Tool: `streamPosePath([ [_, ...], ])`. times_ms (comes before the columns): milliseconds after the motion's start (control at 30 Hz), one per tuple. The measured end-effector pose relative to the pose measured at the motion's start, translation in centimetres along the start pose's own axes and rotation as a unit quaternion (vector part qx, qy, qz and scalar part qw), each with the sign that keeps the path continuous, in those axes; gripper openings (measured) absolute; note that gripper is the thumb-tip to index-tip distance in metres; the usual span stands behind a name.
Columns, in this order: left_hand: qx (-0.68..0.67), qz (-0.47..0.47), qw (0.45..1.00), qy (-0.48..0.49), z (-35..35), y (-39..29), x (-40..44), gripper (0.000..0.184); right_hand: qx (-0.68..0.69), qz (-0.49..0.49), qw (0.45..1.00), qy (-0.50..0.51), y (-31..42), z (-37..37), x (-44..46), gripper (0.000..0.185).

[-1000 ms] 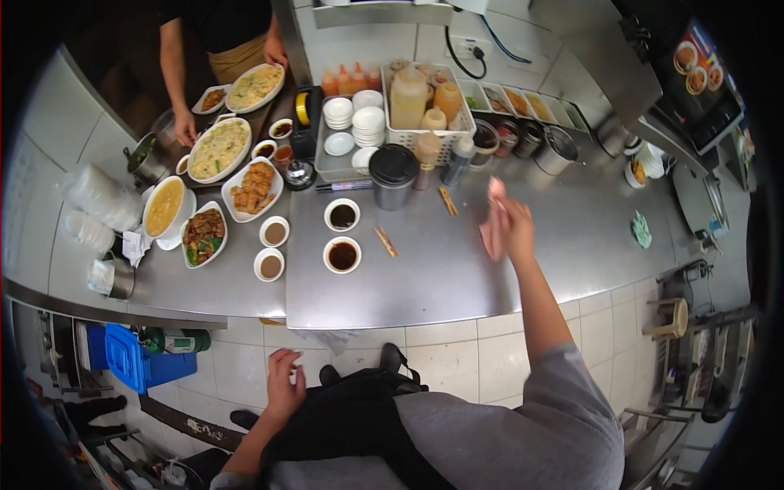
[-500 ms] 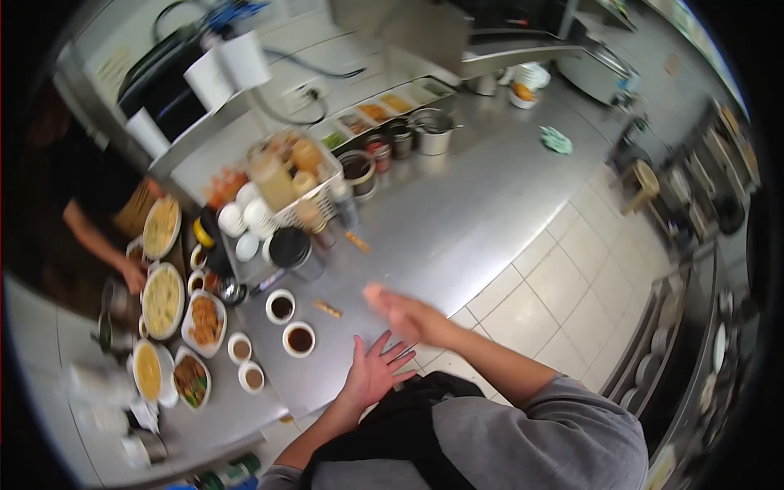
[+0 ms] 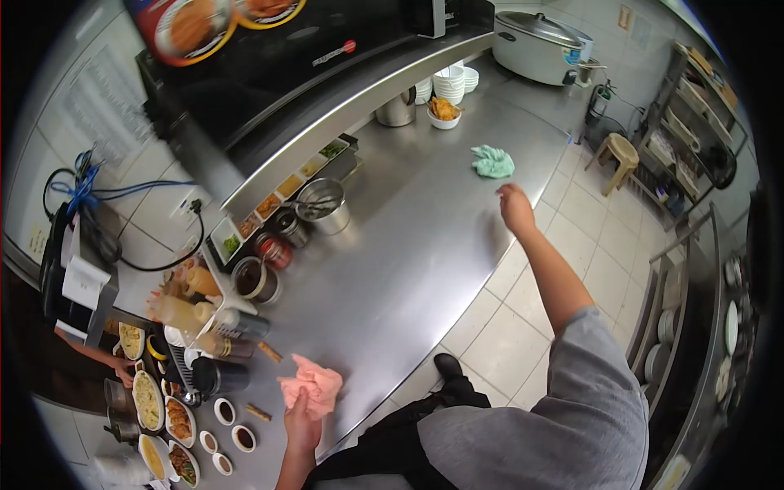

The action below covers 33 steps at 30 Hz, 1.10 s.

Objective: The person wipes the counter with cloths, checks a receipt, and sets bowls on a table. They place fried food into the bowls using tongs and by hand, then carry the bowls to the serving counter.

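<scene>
My left hand [image 3: 303, 420] is closed on a crumpled pink cloth [image 3: 314, 387] above the near part of the steel counter [image 3: 392, 282]. My right hand [image 3: 516, 210] reaches over the counter's front edge, its fingers loosely bent and nothing visible in them. A little beyond it lies a bunched green cloth [image 3: 493, 162], apart from the fingers. Two short brown sticks or strips, one of them a patterned piece [image 3: 259, 412], rest near the pink cloth. Small cups of dark sauce [image 3: 243, 438] stand to the left of my left hand.
Filled dishes [image 3: 149, 400] crowd the left end, where another person's hand [image 3: 124, 376] shows. Squeeze bottles [image 3: 200, 306], sauce jars [image 3: 273, 251] and a metal pot [image 3: 324, 207] line the back. A bowl of fried food [image 3: 444, 113] and a large cooker [image 3: 537, 47] stand farther along.
My hands, empty and close together before, are now apart. The left has a pink cloth; the right has stretched toward the green cloth. The view has turned toward the counter's far end.
</scene>
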<state>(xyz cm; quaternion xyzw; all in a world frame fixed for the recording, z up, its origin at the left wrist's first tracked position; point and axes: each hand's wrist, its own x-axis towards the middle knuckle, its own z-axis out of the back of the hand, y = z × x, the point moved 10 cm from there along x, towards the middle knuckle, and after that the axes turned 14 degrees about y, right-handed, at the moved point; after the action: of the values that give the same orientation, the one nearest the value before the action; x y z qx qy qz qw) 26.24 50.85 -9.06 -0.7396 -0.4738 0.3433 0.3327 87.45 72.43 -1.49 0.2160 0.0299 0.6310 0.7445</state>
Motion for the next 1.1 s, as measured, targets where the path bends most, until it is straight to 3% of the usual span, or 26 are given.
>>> streamPosePath([
  [33, -0.001, -0.003, 1.0, -0.01, -1.4, 0.2, 1.2, 0.045, 0.003, 0.008, 1.0, 0.006, -1.8, -0.1, 2.8, 0.02],
  [100, -0.052, -0.004, 0.998, -0.043, -3.8, 1.3, 3.0, 0.044, -0.223, 0.08, 0.958, -0.164, -1.5, 1.9, 6.5, 0.022],
  [233, -0.066, 0.006, 0.993, -0.1, -6.4, 3.0, 5.0, 0.043, -0.289, 0.188, 0.936, -0.074, -2.5, -1.0, 12.2, 0.024],
  [300, -0.057, -0.002, 0.992, -0.116, -7.2, 2.7, 5.4, 0.042, -0.112, 0.021, 0.977, 0.181, -3.0, 0.0, 15.2, 0.024],
  [367, -0.056, -0.002, 0.99, -0.127, -7.5, 2.6, 5.6, 0.04, -0.067, 0.011, 0.979, 0.192, -3.1, 1.9, 16.6, 0.033],
  [433, -0.053, 0.001, 0.989, -0.136, -7.7, 2.9, 5.8, 0.038, 0.125, -0.045, 0.971, 0.2, -5.1, 2.4, 17.3, 0.044],
  [467, -0.056, -0.006, 0.987, -0.149, -7.5, 3.0, 5.7, 0.038, 0.047, -0.046, 0.983, 0.169, -5.2, 3.3, 17.1, 0.055],
  [500, -0.059, -0.016, 0.985, -0.163, -7.2, 2.9, 5.5, 0.038, 0.05, -0.044, 0.983, 0.173, -6.6, 1.1, 16.5, 0.055],
  [567, -0.035, -0.014, 0.982, -0.187, -7.0, 3.0, 4.8, 0.039, -0.031, 0.053, 0.992, 0.107, -7.2, -3.4, 14.8, 0.066],
  [600, -0.014, -0.011, 0.979, -0.205, -6.8, 3.0, 4.2, 0.041, -0.067, -0.037, 0.966, 0.245, -6.6, -7.2, 12.8, 0.072],
  [633, -0.015, -0.014, 0.976, -0.216, -6.6, 3.1, 3.5, 0.041, -0.176, -0.019, 0.95, 0.256, -4.8, -8.8, 11.7, 0.073],
  [700, -0.028, -0.012, 0.974, -0.224, -6.3, 3.9, 2.0, 0.042, -0.142, -0.02, 0.975, 0.168, -4.8, -9.8, 14.9, 0.071],
  [800, -0.029, -0.026, 0.971, -0.236, -5.6, 4.7, -0.6, 0.042, -0.078, 0.013, 0.986, 0.144, 1.4, -14.4, 19.0, 0.069],
  [867, -0.044, -0.029, 0.969, -0.243, -5.5, 5.2, -1.7, 0.042, -0.09, 0.103, 0.972, 0.191, 11.9, -17.8, 17.0, 0.068],
  [967, -0.067, -0.039, 0.964, -0.255, -5.6, 5.4, -3.1, 0.041, -0.086, 0.245, 0.922, 0.288, 25.5, -21.4, 7.9, 0.068],
  [1100, -0.064, -0.053, 0.959, -0.27, -4.9, 5.3, -5.2, 0.039, -0.074, 0.353, 0.883, 0.301, 30.1, -20.0, -4.8, 0.068],
])
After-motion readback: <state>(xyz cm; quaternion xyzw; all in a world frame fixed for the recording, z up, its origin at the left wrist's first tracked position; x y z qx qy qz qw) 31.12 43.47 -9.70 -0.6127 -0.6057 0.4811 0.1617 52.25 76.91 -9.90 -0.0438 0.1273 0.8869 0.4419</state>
